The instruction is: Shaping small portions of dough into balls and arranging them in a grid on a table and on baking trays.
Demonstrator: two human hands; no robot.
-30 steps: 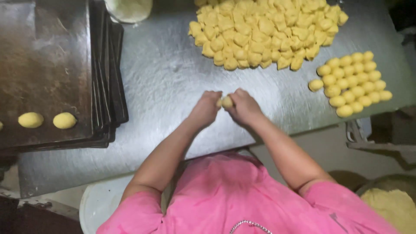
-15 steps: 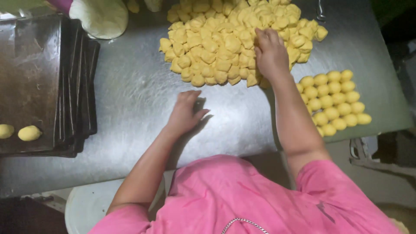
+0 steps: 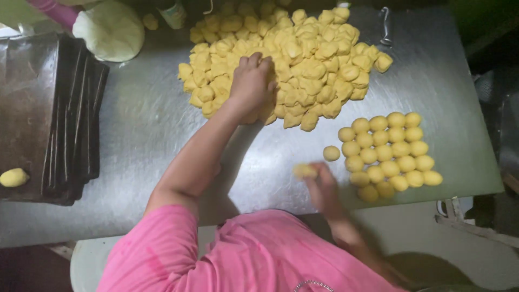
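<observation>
On the steel table [image 3: 140, 135], the left hand [image 3: 253, 81] clutches the far heap of dough chunks [image 3: 303, 59], while the blurred right hand [image 3: 323, 186] pinches a dough piece [image 3: 304, 171] near the rolled balls [image 3: 392, 154].

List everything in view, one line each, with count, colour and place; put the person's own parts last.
Heap of rough-cut yellow dough pieces: too many to count, top centre of the table.
Rolled yellow dough balls: about twenty in rows, right side; one stray ball just left of them.
Steel table: one, grey.
Stack of dark baking trays: several, left edge; one yellow dough ball on top.
Round pale dough lump: one, top left.
Metal tool: one, top right, kind unclear.
Pink shirt: one, bottom.
Left hand: on the heap.
Right hand: blurred, yellow dough piece at its fingers.
</observation>
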